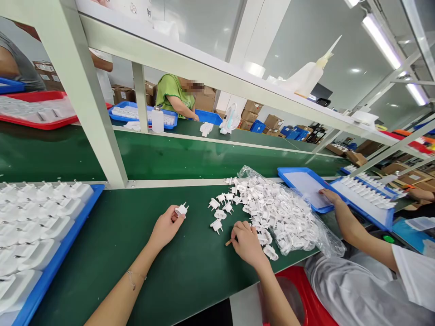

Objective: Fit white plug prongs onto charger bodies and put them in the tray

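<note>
My left hand [167, 226] pinches a white two-pin plug piece [181, 210] above the green table, its metal pins pointing up and away. My right hand [246, 242] is down at the near left edge of a heap of white plug pieces [272, 203], its fingers curled. What those fingers hold, if anything, is hidden. A small brownish tip [229, 242] sticks out beside them; I cannot tell what it is. Between my hands several loose plug pieces [216, 225] lie scattered on the table. Part of the heap lies in a clear plastic bag [328, 235].
At the left, a blue tray [89, 206] holds rows of white housings with pins. A co-worker's hand [329, 197] at the right touches a blue tray [299, 174]; another tray [382, 217] holds plug pieces. A white frame post [84, 99] and overhead shelf [204, 68] border the table.
</note>
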### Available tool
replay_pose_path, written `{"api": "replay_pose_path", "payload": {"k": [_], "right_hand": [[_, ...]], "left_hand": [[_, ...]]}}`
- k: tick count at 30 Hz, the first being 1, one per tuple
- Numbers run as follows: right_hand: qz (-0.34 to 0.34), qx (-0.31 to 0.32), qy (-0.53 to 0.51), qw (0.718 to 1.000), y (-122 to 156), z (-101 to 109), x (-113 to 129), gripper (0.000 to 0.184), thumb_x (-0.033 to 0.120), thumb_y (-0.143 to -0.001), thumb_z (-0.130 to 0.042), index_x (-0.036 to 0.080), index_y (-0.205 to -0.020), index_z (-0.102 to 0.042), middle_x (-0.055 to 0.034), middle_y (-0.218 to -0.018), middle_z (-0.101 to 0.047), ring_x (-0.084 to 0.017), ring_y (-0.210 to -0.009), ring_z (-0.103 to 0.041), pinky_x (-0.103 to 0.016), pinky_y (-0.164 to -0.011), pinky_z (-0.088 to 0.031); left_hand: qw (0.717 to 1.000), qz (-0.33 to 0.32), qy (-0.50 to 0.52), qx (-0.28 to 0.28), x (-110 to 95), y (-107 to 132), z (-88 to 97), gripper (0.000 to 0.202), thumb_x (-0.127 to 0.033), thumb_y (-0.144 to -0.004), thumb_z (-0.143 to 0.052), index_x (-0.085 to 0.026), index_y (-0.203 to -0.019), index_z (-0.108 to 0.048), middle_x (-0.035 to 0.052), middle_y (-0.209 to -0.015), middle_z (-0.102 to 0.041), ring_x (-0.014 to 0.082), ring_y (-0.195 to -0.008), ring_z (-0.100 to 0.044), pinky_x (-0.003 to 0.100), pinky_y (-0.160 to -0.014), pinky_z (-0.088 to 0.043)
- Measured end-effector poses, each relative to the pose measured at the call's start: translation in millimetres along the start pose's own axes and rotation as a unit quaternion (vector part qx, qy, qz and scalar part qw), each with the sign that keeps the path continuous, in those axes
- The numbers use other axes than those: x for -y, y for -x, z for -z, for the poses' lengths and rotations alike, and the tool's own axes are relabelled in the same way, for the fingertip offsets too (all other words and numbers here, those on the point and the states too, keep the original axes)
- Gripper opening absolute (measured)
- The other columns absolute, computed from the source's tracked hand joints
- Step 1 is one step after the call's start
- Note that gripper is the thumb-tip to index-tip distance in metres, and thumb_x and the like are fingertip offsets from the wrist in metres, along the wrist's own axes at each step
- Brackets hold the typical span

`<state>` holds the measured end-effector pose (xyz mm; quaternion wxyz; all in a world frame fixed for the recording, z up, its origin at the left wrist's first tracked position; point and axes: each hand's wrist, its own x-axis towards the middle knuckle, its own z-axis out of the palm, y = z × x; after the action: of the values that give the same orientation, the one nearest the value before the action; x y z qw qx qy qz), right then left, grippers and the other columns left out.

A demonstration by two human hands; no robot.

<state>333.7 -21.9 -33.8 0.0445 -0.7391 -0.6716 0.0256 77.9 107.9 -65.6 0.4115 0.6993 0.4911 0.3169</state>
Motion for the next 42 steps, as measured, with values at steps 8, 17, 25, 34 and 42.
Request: {"api": "replay_pose_path", "payload": {"k": [8, 17, 25, 34, 42], "right_hand": [[0.218, 0.158, -0.068, 0.961, -71.1, 55.5, 42.3, 0.026, 0.003, -0.074, -0.046, 0.022, -0.082, -0.063, 0.0007, -0.074, -0.064, -0.014, -0.062, -0.056, -0.027, -0.064, -0.038], [0.133, -0.291, -0.212, 0.924, -96.5, 172.3, 50.7, 0.019, 0.025, -0.084, -0.050, 0.023, -0.103, -0.054, -0.0039, -0.099, -0.062, -0.018, -0.077, -0.058, -0.032, -0.072, -0.044], [0.147, 0.177, -0.115, 0.966, 17.0, 36.0, 36.7, 0.033, 0.005, -0.074, -0.052, 0.026, -0.099, -0.058, -0.0002, -0.095, -0.062, -0.018, -0.090, -0.057, -0.025, -0.067, -0.038], [0.188, 0.229, -0.108, 0.949, -5.6, 14.4, 28.3, 0.023, -0.002, -0.068, -0.047, 0.019, -0.069, -0.057, -0.0012, -0.083, -0.055, -0.015, -0.077, -0.054, -0.023, -0.060, -0.035], [0.164, 0.026, -0.254, 0.953, -117.4, 59.6, 59.6, 0.019, 0.008, -0.078, -0.042, 0.020, -0.079, -0.057, 0.0019, -0.072, -0.063, -0.013, -0.062, -0.055, -0.023, -0.061, -0.040]], "left_hand": [[1.000, -0.014, 0.008, -0.012, 11.0, -2.6, -3.9, 0.026, -0.044, -0.081, -0.046, -0.021, -0.091, -0.052, -0.0028, -0.067, -0.056, 0.0143, -0.060, -0.052, 0.023, -0.057, -0.037], [0.999, -0.024, 0.046, -0.014, 4.4, 0.2, 0.3, 0.023, -0.042, -0.081, -0.047, -0.021, -0.089, -0.053, -0.0027, -0.069, -0.055, 0.0133, -0.061, -0.051, 0.023, -0.058, -0.038], [1.000, 0.002, -0.022, 0.012, -5.5, 3.8, 2.0, 0.024, -0.042, -0.082, -0.044, -0.022, -0.092, -0.052, -0.0022, -0.070, -0.055, 0.0143, -0.062, -0.050, 0.023, -0.057, -0.036], [1.000, 0.000, -0.019, 0.011, -2.2, 1.4, -1.6, 0.023, -0.042, -0.082, -0.045, -0.022, -0.092, -0.052, -0.0030, -0.066, -0.054, 0.0137, -0.060, -0.050, 0.023, -0.055, -0.035], [1.000, -0.011, -0.002, -0.003, 4.4, 0.9, -2.3, 0.022, -0.040, -0.081, -0.047, -0.021, -0.090, -0.052, -0.0037, -0.065, -0.053, 0.0126, -0.059, -0.049, 0.022, -0.056, -0.036]]}}
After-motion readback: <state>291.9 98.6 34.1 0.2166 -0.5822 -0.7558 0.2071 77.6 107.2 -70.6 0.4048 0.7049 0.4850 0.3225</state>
